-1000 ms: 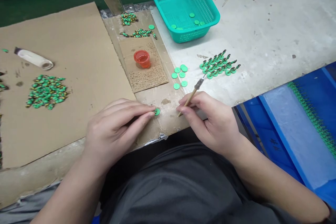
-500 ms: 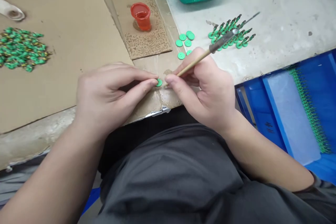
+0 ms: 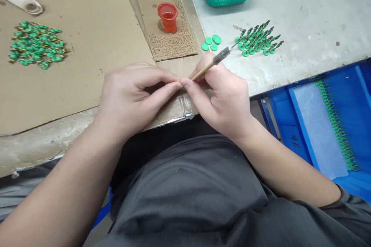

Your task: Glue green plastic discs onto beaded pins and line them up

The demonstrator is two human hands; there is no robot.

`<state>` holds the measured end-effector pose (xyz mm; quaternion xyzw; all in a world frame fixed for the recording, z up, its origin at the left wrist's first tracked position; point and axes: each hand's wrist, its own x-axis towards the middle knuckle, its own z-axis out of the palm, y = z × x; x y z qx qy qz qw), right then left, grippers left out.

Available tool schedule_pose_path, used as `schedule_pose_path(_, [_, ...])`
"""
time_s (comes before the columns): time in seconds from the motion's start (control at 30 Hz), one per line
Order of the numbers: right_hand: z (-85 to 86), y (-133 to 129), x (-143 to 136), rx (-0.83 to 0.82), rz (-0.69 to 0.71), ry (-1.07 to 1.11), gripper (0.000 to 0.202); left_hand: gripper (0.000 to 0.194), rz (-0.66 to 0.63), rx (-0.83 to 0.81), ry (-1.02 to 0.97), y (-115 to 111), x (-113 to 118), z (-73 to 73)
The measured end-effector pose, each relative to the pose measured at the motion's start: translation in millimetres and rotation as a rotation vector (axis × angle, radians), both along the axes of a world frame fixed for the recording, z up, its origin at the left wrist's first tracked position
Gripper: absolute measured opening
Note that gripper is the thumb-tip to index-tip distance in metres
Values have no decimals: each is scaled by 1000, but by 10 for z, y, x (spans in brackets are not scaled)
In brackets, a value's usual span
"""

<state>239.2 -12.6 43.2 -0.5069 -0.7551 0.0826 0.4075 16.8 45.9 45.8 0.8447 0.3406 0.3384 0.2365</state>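
The disc (image 3: 182,90) is sitting at the centre of the frame, by the near edge of the surface (image 3: 304,7), with only a green sliver showing under the fingertips; whether it is touching the surface, I cannot tell. The left hand (image 3: 129,94) is pinching, thumb against forefinger, seemingly clamped on the disc, though the contact itself is hiding behind the fingers. The right hand (image 3: 222,98) is gripping the tool (image 3: 215,61) by its wooden handle, thin metal end pointing up and right, its fingertips meeting those of the left.

Judging by the loose discs (image 3: 214,47) lying just right of upper centre, this one is probably going to be handling as light and stiff, hard to crush but easy to flick away. The rim is offering the best hold, leaving the flat face free.

Further out, at upper centre, the red cup (image 3: 169,25) is holding some liquid. Right of the loose discs, the figures (image 3: 257,40) are standing on green discs in rows; their thin bodies are likely calling for a gentle touch low down. At the left, the pile (image 3: 37,44) is lying on cardboard (image 3: 78,19).
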Motion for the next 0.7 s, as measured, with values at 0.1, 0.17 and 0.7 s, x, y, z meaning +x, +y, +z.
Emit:
schedule_pose_path(0.1, [31, 12, 2, 23, 18, -30, 18, 17, -12, 8, -8, -3, 1, 17])
schedule_pose_path(0.17, [47, 15, 0, 33, 36, -35, 18, 19, -20, 12, -7, -4, 3, 28])
schedule_pose_path(0.7, [314, 94, 165, -43, 6, 257, 23, 14, 53, -20, 28, 28, -9, 20])
